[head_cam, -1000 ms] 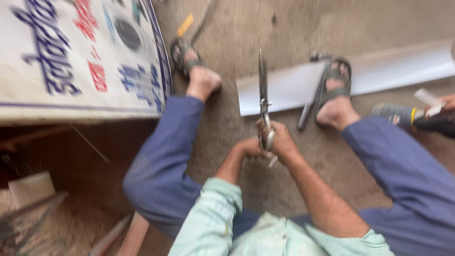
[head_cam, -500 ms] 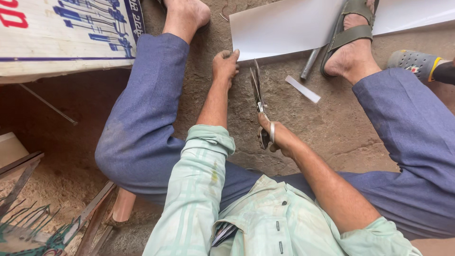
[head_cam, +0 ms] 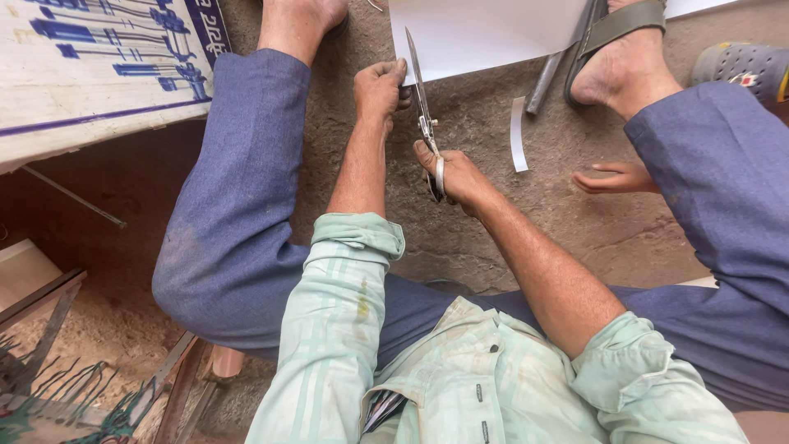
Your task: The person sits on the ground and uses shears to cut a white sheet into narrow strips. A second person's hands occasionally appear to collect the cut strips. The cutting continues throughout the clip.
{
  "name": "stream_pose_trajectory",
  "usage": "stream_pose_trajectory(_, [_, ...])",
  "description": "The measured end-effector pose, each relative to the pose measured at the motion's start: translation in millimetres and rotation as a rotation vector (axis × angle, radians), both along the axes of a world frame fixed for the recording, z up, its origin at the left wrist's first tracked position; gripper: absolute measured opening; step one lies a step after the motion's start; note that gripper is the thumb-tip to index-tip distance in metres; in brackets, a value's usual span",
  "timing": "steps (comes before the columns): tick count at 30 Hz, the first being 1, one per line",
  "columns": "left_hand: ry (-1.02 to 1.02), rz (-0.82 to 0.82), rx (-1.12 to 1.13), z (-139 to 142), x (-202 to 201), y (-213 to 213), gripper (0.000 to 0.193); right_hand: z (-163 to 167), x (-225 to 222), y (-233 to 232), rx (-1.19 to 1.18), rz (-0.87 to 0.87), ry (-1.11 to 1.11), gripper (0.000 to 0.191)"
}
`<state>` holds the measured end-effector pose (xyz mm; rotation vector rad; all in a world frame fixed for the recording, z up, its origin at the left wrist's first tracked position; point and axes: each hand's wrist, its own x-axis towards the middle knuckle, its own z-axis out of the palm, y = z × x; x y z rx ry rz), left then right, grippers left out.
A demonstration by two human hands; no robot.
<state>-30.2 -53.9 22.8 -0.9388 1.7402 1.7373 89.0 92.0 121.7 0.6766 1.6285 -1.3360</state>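
My right hand (head_cam: 459, 177) grips the handles of long metal shears (head_cam: 421, 99), whose blades point away from me and meet the lower left edge of a white sheet (head_cam: 485, 37) lying on the ground. My left hand (head_cam: 378, 89) is curled on that sheet's near corner, just left of the blades. My right foot in a sandal (head_cam: 618, 49) rests on the sheet. Both my legs in blue trousers spread to either side.
A narrow white offcut strip (head_cam: 518, 136) lies on the dirt ground right of the shears. Another person's hand (head_cam: 615, 178) reaches in by my right knee. A metal rod (head_cam: 546, 82) lies beside the sandal. A painted signboard (head_cam: 90, 74) stands left; metal scraps (head_cam: 57, 386) bottom left.
My left hand has gone from near the shears to the sheet's corner. The shears' blades have come up to the sheet's edge. Another person's hand has appeared at the right.
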Motion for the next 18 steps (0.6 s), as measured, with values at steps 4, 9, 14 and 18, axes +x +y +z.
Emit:
stream_pose_trajectory(4, [0.003,-0.028,-0.032,3.8,0.7,0.4,0.022,-7.5,3.4,-1.3,0.033,0.039,0.029,0.080])
stream_pose_trajectory(9, [-0.012,-0.055,-0.084,9.4,3.3,1.7,0.022,-18.3,9.6,-1.7,0.058,0.086,0.069,0.082])
stream_pose_trajectory(14, [-0.019,-0.066,-0.101,14.6,4.6,1.4,0.019,-25.1,12.1,-3.1,0.049,0.070,0.057,0.081])
stream_pose_trajectory(18, [-0.003,-0.075,-0.124,17.0,5.2,2.8,0.019,-27.0,9.2,-1.6,0.020,0.048,0.022,0.077])
